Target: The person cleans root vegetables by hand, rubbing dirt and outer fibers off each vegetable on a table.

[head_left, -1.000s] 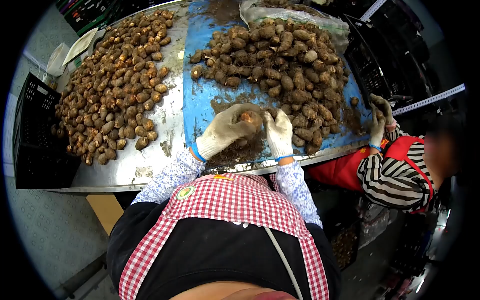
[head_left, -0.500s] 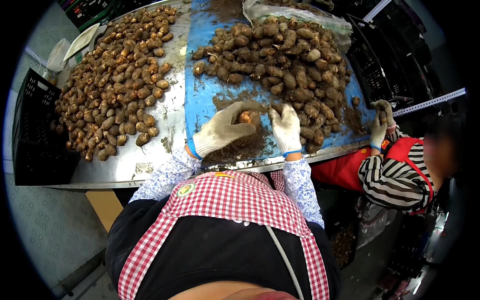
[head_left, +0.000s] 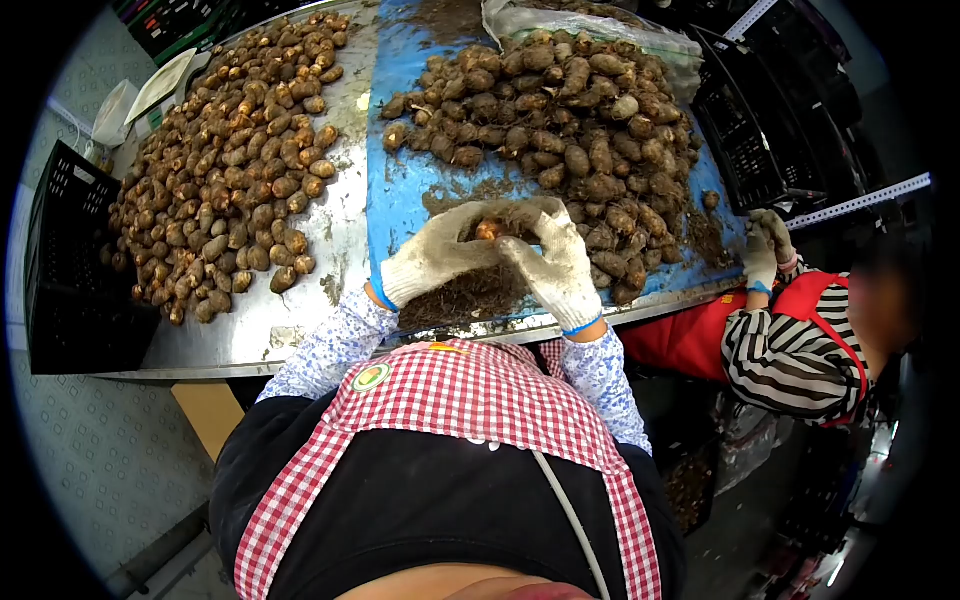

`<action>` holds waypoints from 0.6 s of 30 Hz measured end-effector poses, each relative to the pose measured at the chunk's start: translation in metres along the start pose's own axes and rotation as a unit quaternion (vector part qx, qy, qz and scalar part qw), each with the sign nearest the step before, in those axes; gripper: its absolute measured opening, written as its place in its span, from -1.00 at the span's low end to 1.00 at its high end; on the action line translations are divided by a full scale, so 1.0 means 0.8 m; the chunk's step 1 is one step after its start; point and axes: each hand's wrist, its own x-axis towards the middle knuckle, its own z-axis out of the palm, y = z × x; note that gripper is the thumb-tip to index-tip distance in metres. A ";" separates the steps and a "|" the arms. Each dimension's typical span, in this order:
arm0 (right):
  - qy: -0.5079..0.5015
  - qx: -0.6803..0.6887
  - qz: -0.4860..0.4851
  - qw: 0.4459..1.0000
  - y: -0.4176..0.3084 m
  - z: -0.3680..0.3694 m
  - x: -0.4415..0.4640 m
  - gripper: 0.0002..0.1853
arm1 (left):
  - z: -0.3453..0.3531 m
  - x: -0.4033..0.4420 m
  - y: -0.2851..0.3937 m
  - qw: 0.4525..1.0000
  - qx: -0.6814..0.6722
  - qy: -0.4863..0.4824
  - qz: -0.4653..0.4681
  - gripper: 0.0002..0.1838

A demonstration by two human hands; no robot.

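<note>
Between my gloved hands is one brown taro corm [head_left: 488,229], its orange-tinted end facing me. My left hand [head_left: 440,250] is closed round it from the left, thumb along the near side. From the right, my right hand [head_left: 556,262] presses its fingers on the same corm; the gloves hide most of it. Just beyond lies a heap of hairy, soil-covered taro [head_left: 560,110] on a blue sheet [head_left: 400,200]. Loose root fibres and dirt [head_left: 465,300] lie under my hands.
Cleaner-looking taro [head_left: 230,160] is piled on the metal table [head_left: 325,235] at left, beside a black crate [head_left: 75,270]. More black crates [head_left: 750,130] stand at right. A co-worker's gloved hands [head_left: 765,250] are at the table's right edge. A clear plastic bag [head_left: 650,45] lies behind the heap.
My right hand has moved left and closed in on the corm, where it was apart before. My left hand stays round the corm. The co-worker's hands shifted slightly.
</note>
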 end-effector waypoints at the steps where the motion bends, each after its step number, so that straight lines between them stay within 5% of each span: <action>1: -0.021 -0.007 0.002 1.000 0.001 0.000 -0.001 -0.68 | -0.004 0.002 -0.007 1.000 -0.009 -0.023 -0.008 -0.38; 4: -0.072 -0.010 0.017 0.997 -0.006 -0.003 0.000 -0.71 | -0.013 0.003 -0.007 0.996 -0.023 -0.074 -0.042 -0.45; 7: -0.063 0.050 0.131 0.988 0.006 0.001 -0.002 -0.73 | -0.012 -0.004 0.002 0.994 0.004 -0.073 -0.079 -0.47; 8: -0.038 -0.042 0.087 0.995 0.008 0.003 -0.003 -0.82 | -0.009 -0.003 -0.004 0.995 0.026 -0.061 -0.072 -0.47; 11: 0.018 -0.025 0.214 0.976 0.056 0.016 -0.005 -0.90 | -0.007 -0.004 0.013 0.994 -0.041 -0.055 -0.084 -0.45; 12: 0.099 0.192 0.248 0.944 0.057 0.013 -0.004 -0.90 | -0.008 -0.005 0.020 0.990 -0.086 -0.058 -0.092 -0.44; 15: 0.118 0.163 0.266 0.943 0.051 -0.008 -0.015 -0.78 | -0.007 -0.001 -0.009 0.995 -0.089 -0.029 -0.041 -0.38; 18: 0.099 0.389 0.245 0.883 0.032 -0.004 -0.012 -0.80 | -0.007 0.001 -0.009 0.997 -0.068 -0.038 -0.023 -0.33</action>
